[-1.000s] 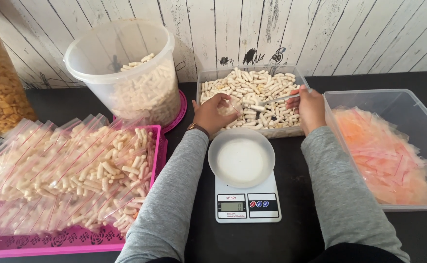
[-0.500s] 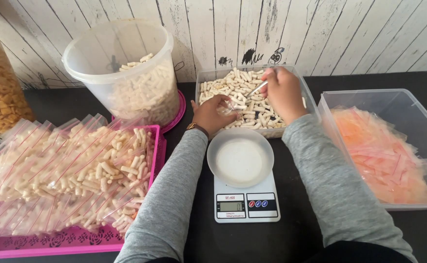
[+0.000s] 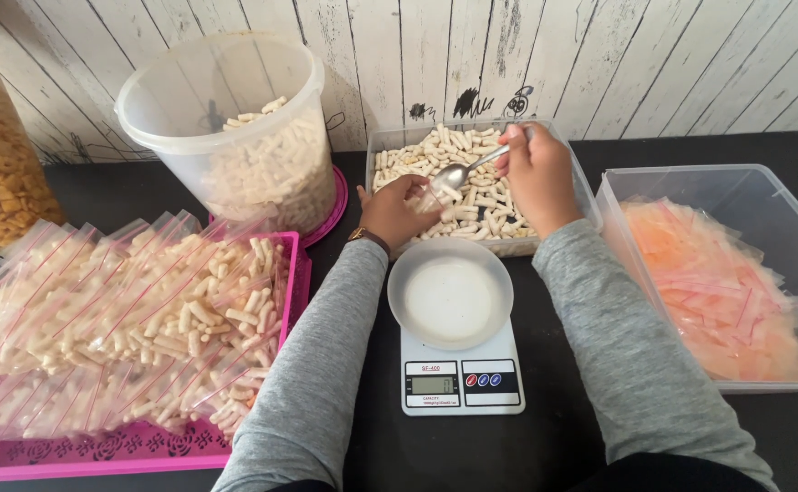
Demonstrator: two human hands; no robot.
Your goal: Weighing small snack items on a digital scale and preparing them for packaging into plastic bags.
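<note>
Right hand [image 3: 536,178], closed on the spoon [image 3: 465,170], has swung its bowl from the tray [image 3: 574,173] to the small bag [image 3: 428,198] pinched in the left hand [image 3: 397,211]: a transfer under way above the scale [image 3: 458,360].

Pale cream snack sticks [image 3: 472,173] at twelve o'clock, silver spoon [image 3: 458,173] over them; white scale [image 3: 461,369] at six; pink tray [image 3: 135,451] at eight; orange-tinted bags [image 3: 718,292] at three; grey sleeves [image 3: 317,364].

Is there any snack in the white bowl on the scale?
No, the white bowl on the scale looks empty, while the snack sticks lie in the clear tray behind it.
</note>
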